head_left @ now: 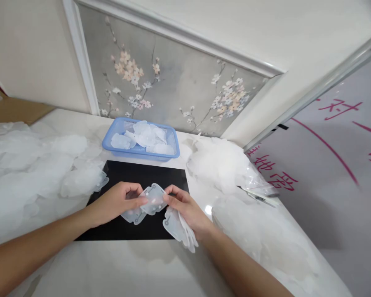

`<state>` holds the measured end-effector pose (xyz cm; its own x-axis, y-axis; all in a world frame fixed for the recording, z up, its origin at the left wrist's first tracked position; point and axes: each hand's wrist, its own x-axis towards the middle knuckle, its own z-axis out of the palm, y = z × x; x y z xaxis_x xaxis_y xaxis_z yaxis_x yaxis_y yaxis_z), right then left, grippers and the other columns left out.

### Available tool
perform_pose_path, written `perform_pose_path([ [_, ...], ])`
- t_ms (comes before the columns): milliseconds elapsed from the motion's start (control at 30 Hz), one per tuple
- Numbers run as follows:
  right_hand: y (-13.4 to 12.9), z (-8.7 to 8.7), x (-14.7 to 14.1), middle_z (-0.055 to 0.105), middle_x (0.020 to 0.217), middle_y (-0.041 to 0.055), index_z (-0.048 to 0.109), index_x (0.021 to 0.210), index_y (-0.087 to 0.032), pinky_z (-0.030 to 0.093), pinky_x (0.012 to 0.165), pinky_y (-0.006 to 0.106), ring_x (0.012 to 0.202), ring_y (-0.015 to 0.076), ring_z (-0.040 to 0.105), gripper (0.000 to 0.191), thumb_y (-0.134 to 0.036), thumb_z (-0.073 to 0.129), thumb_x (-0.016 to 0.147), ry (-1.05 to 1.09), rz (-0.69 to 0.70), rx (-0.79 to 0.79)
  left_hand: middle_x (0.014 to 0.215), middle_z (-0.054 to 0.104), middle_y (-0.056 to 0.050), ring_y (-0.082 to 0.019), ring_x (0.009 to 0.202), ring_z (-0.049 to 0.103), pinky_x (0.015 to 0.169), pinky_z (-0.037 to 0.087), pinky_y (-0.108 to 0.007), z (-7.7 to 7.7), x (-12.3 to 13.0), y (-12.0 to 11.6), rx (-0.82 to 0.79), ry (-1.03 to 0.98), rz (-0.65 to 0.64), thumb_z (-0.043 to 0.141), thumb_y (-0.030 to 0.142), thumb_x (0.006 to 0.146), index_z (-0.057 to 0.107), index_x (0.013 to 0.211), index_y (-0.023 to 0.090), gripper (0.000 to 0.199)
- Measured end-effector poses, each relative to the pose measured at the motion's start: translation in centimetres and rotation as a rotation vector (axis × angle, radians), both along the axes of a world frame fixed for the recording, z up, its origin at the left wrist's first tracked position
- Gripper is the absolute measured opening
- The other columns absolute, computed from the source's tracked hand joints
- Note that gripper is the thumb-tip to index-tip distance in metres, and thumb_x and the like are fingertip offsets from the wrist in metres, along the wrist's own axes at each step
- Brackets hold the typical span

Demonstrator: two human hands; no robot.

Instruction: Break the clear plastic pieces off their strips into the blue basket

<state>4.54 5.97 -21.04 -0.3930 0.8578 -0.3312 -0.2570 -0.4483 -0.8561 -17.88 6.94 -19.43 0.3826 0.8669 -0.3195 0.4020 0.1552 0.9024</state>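
Over a black mat (154, 231), my left hand (119, 202) pinches the left edge of a thin, translucent plastic piece (153, 199) with notched edges and small dots. The thumb and finger of my right hand (187, 208) grip that piece's right edge. A fanned bunch of similar plastic pieces (177, 227) hangs below the right hand, held by its other fingers. Just under my left hand is another translucent piece (135, 216); whether it is held or lying on the mat I cannot tell.
Behind the mat stands a blue basket (136, 156) with several translucent pieces in it. A large heap (43, 169) of them covers the left side. A pile (216, 163) and a plastic bag (259, 181) lie at right, near a whiteboard (321, 198) with red writing.
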Motion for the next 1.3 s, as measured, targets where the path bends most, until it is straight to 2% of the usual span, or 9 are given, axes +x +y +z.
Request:
perform_pose_path([
  [133,-0.24,0.12,-0.28,0.062,0.059,-0.0031,0.06,0.068,-0.017,0.032,0.044,0.019,0.046,0.0059,0.044,0.044,-0.049,0.09,0.066,0.002,0.023,0.026,0.061,0.059,0.005,-0.013,0.056,0.051,0.052,0.035,-0.022,-0.11,0.09,0.05,-0.018,-0.025,0.053,0.069,0.053,0.079,0.061,0.073,0.019,0.036],
  [300,-0.16,-0.18,-0.11,0.071,0.064,0.0018,0.062,0.075,-0.018,0.04,0.048,0.02,0.05,0.01,0.057,0.041,-0.05,0.087,0.07,0.013,0.033,0.013,0.058,0.052,0.005,-0.012,0.054,0.044,0.052,0.031,-0.023,-0.16,0.19,0.13,-0.026,-0.056,0.131,0.059,0.066,0.082,0.056,0.067,0.018,0.05],
  [433,0.0,-0.4,0.08,0.072,0.064,0.002,0.061,0.079,-0.019,0.04,0.047,0.019,0.049,0.0102,0.057,0.042,-0.05,0.087,0.07,0.021,0.014,0.026,0.062,0.055,0.003,-0.014,0.058,0.045,0.055,0.033,-0.025,-0.21,0.29,-0.01,-0.048,-0.104,0.195,0.052,0.073,0.083,0.059,0.069,0.018,0.057],
  [500,0.12,-0.34,0.14,0.073,0.066,0.0017,0.06,0.08,-0.019,0.036,0.044,0.019,0.044,0.0085,0.052,0.043,-0.05,0.087,0.069,0.016,0.006,0.036,0.064,0.055,0.002,-0.015,0.06,0.046,0.056,0.034,-0.025,-0.19,0.29,-0.06,-0.051,-0.116,0.183,0.056,0.071,0.082,0.061,0.071,0.018,0.054],
  [667,0.21,-0.02,0.19,0.075,0.07,0.0005,0.055,0.082,-0.021,0.031,0.041,0.018,0.039,0.0056,0.044,0.046,-0.048,0.089,0.066,-0.004,-0.016,0.034,0.061,0.051,0.006,-0.012,0.057,0.043,0.054,0.03,-0.023,-0.09,0.28,-0.09,-0.015,-0.072,0.048,0.067,0.056,0.082,0.058,0.07,0.018,0.041],
  [967,0.12,0.22,0.2,0.073,0.07,-0.0006,0.055,0.081,-0.021,0.031,0.043,0.02,0.04,0.0064,0.043,0.045,-0.048,0.088,0.066,-0.013,-0.005,0.031,0.06,0.05,0.006,-0.012,0.056,0.045,0.053,0.031,-0.023,-0.17,0.24,-0.01,0.013,-0.028,0.066,0.062,0.057,0.085,0.058,0.074,0.019,0.04],
  [1167,0.08,0.01,0.2,0.061,0.063,-0.0069,0.058,0.078,-0.021,0.03,0.045,0.02,0.044,0.0052,0.04,0.041,-0.044,0.089,0.065,-0.023,-0.044,0.055,0.061,0.051,0.006,-0.012,0.056,0.047,0.053,0.033,-0.024,-0.11,0.26,-0.06,0.045,-0.017,0.057,0.06,0.055,0.086,0.055,0.073,0.019,0.038],
  [1300,0.04,0.04,0.17,0.061,0.068,-0.005,0.061,0.077,-0.02,0.031,0.048,0.021,0.051,0.0068,0.044,0.039,-0.043,0.09,0.065,-0.046,-0.053,0.076,0.061,0.051,0.006,-0.012,0.056,0.047,0.053,0.033,-0.023,-0.23,0.16,-0.1,0.061,-0.017,0.048,0.059,0.054,0.087,0.054,0.072,0.02,0.038],
])
